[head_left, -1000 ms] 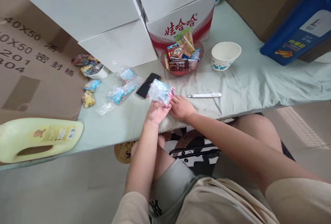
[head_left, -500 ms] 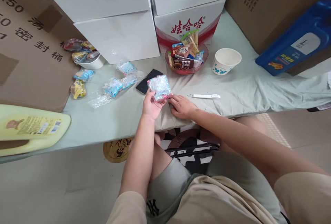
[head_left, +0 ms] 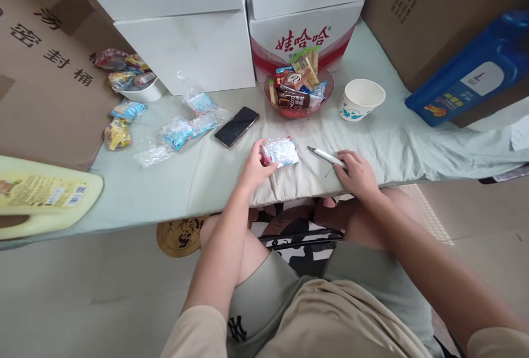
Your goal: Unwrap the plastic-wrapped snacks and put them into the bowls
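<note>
My left hand (head_left: pixel 255 169) grips the left end of a small clear plastic packet (head_left: pixel 281 152) with blue and pink contents, which lies flat on the pale green tablecloth (head_left: pixel 185 182). My right hand (head_left: pixel 357 172) rests to the right of it, fingers closing on a white pen (head_left: pixel 324 156) that lies slanted on the cloth. A black phone (head_left: pixel 236 125) lies just beyond the packet to the left.
A pink bowl of wrapped snacks (head_left: pixel 298 93) and a white paper bowl (head_left: pixel 362 98) stand behind. Loose snack packets (head_left: pixel 177 132) and a filled white bowl (head_left: pixel 142 91) sit at left. White boxes (head_left: pixel 185 44), brown cartons, a yellow jug (head_left: pixel 41 195) and a blue jug (head_left: pixel 471 80) ring the table.
My left hand has lowered the packet from upright to flat on the cloth. My right hand left the packet and moved right onto the pen, which now lies slanted.
</note>
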`<state>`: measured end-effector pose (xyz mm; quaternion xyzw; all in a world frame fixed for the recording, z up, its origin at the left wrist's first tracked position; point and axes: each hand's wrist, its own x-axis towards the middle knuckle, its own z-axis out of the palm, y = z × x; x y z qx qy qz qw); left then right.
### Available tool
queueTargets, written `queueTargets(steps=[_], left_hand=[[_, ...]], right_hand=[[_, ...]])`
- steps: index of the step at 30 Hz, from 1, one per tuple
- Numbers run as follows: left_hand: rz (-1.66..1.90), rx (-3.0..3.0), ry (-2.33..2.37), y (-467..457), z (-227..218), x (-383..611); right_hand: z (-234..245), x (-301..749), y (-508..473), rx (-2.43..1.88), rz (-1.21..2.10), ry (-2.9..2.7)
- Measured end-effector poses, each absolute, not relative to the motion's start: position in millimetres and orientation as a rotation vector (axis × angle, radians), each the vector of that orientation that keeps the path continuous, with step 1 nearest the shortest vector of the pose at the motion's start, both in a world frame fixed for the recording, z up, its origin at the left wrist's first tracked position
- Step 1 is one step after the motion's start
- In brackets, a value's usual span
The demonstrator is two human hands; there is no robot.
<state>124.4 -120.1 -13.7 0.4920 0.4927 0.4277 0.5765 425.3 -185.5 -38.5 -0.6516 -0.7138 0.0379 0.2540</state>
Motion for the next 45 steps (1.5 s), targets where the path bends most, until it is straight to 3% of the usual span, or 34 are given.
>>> queueTargets(steps=[6, 17, 24, 28, 34, 38, 45], left_hand=[[1.048, 1.34, 1.125, -118.2, -21.0, 135.0], [0.988, 1.26, 1.075, -113.8, -21.7, 133.5], [0.801, 1.729, 1.272, -113.6, -16.4, 123.5], [0.896, 1.959, 1.39, -111.6, -16.4, 124.2], [0.882, 2.204, 1.405, -106.6, -18.8, 139.9], [1.016, 1.931, 1.329, -104.8, -18.5, 144.9], [1.159, 0.863, 0.95, -102.2, -1.7, 140.7]], right_hand=[[-22.9, 424.3, -193.8, -1.722, 0.225, -1.797], [-3.5, 381.8, -166.4, -1.618, 0.387, -2.067], [-5.2, 444.1, -165.3, -1.929, 0.08, -1.941], [-6.3, 434.1, -170.8, -1.95, -0.15, -1.848], [-21.5, 384.8, -171.0, -1.597, 0.025, -2.074], [-30.6, 366.6, -167.4, -1.47, 0.117, -2.086], [-31.9, 367.0, -169.1, -1.388, 0.257, -2.023]])
